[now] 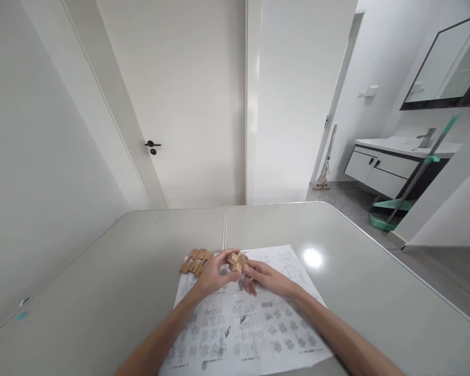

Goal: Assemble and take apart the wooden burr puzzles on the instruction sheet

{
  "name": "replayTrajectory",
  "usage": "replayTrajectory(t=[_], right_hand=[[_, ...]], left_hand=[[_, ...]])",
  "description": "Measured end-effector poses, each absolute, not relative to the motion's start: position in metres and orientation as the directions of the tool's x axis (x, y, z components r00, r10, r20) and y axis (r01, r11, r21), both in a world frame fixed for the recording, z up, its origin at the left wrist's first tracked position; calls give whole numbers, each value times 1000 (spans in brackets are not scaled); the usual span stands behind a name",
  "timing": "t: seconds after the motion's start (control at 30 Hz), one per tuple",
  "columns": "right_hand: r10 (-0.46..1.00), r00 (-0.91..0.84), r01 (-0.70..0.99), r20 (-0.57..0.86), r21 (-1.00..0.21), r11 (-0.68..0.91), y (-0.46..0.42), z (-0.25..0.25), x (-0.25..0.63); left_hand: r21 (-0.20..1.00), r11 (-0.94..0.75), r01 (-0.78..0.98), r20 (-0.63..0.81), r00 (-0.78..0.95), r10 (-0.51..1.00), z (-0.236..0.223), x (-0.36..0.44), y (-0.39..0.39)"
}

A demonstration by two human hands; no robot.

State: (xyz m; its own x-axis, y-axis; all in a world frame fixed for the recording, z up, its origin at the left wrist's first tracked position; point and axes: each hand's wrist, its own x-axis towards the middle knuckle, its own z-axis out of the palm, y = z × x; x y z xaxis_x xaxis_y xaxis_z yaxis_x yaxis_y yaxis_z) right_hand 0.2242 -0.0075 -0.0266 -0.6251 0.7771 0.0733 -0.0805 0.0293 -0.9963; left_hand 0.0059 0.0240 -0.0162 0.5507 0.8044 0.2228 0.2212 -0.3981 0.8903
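Observation:
Above a printed sheet (258, 334) I hold a small wooden interlocking puzzle (238, 261) made of light blocks joined in a star-like shape. My left hand (215, 274) grips it from the left, thumb below and fingers above. From the right, the thumb and fingertips of my right hand (264, 277) pinch its side, with the other fingers curled beneath. Just left of my left hand, several flat brown wooden pieces (196, 261) with notches lie side by side, partly on the sheet's edge. Rows of small grey drawings cover the sheet.
The grey table (102, 292) has a seam running to its far edge. A white door (188, 104) with a black handle (152, 144) stands behind it. On the right are a sink cabinet (384, 167), a mop (327, 162) and a green broom and dustpan (384, 222).

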Motion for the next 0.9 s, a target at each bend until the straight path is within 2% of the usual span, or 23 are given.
replayTrajectory(t=[0.07,0.2,0.43,0.7,0.9], right_hand=[[755,-653,-107,54,-994,-21,-5,-23,231],[730,-684,-56,15,-998,-33,-1,-25,239],[776,-622,-18,101,-993,114,-1,-31,238],[854,-498,37,151,-980,195,-6,-31,228],[843,-492,55,216,-959,278,-11,-30,223]], left_hand=[[889,-405,212,223,573,788,-14,6,22],[867,-427,255,201,606,770,-12,6,18],[830,-472,298,226,594,772,-6,6,12],[831,-442,337,245,491,836,-11,7,17],[834,-435,340,231,501,834,-10,5,17]])
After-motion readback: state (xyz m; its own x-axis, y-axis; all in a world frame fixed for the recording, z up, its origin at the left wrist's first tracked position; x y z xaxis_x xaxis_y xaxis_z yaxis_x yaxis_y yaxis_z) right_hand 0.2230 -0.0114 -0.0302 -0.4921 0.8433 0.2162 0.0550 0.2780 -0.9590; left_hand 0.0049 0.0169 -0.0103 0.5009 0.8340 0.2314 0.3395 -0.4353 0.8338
